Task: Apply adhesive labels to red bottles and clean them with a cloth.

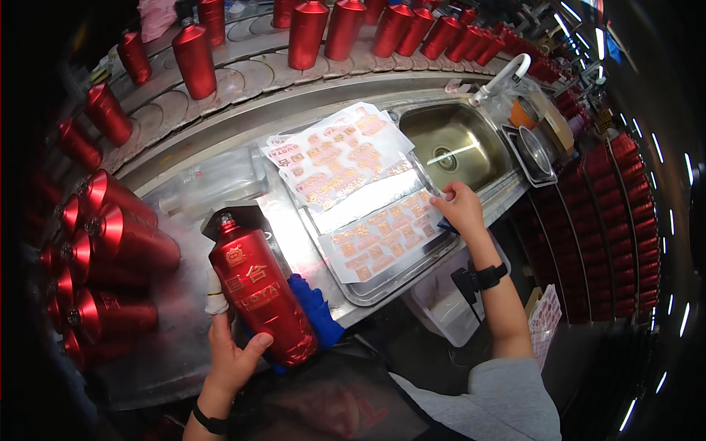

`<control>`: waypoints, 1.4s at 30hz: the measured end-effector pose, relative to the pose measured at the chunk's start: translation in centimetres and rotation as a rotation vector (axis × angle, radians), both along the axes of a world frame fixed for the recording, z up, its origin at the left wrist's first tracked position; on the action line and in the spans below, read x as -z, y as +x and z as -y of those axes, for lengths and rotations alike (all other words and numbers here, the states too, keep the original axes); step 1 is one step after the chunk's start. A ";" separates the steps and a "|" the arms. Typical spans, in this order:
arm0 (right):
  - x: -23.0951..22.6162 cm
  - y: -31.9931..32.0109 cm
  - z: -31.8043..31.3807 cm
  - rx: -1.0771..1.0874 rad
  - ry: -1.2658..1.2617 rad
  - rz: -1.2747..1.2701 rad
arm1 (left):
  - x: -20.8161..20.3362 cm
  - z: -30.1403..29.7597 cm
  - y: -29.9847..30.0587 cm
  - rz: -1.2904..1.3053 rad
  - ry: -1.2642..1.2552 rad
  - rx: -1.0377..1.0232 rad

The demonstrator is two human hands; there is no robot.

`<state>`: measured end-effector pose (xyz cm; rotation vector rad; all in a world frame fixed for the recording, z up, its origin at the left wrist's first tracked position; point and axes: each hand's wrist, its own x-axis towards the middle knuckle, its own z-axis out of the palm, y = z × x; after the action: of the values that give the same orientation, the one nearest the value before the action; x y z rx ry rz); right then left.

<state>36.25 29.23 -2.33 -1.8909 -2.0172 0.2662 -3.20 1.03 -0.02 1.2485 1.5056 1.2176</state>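
The left hand (229,353) grips a glossy red ceramic bottle with gold lettering (261,298) lying on a blue cloth (318,309), label face up, fingers wrapped round its lower body to steady it. Farther off, the right hand (460,208) rests curled fingertips on a clear sheet of gold stickers (386,239) in a steel tray (382,283), apparently picking one. Beyond lie a steel sink (452,143) and red bottles on a conveyor (309,33).

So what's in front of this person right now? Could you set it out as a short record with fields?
Place: steel worktop beside a sink
Left hand: grips a red bottle with gold labels lying tilted on the worktop; the forefinger wears a white cot
Right hand: fingertips on a sheet of gold and red stickers in a shallow tray
Beside it: a second sticker sheet
Under the bottle: blue cloth
Behind: red bottles upright on a curved conveyor
Far left: more red bottles lying on their sides
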 end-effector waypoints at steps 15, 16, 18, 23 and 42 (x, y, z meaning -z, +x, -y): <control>1.0 0.1 0.2 -0.089 0.138 0.194 | -0.7 -0.2 0.4 -0.023 -0.023 -0.005; 1.0 -0.1 0.2 -0.109 0.178 0.185 | -0.7 -0.2 0.4 -0.008 0.005 0.000; 1.0 -0.1 0.3 -0.132 0.219 0.177 | -0.6 -0.1 0.3 -0.026 0.009 0.000; 0.8 0.0 0.2 0.029 0.106 -0.018 | -0.3 0.1 0.1 -0.099 0.015 0.023; -1.1 -0.2 0.9 -0.423 0.034 0.312 | -0.6 0.1 0.0 -0.015 -0.020 0.023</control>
<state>36.04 28.36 -1.24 -1.5436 -2.6060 0.0413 -3.24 0.90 0.58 1.2607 1.5067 1.1781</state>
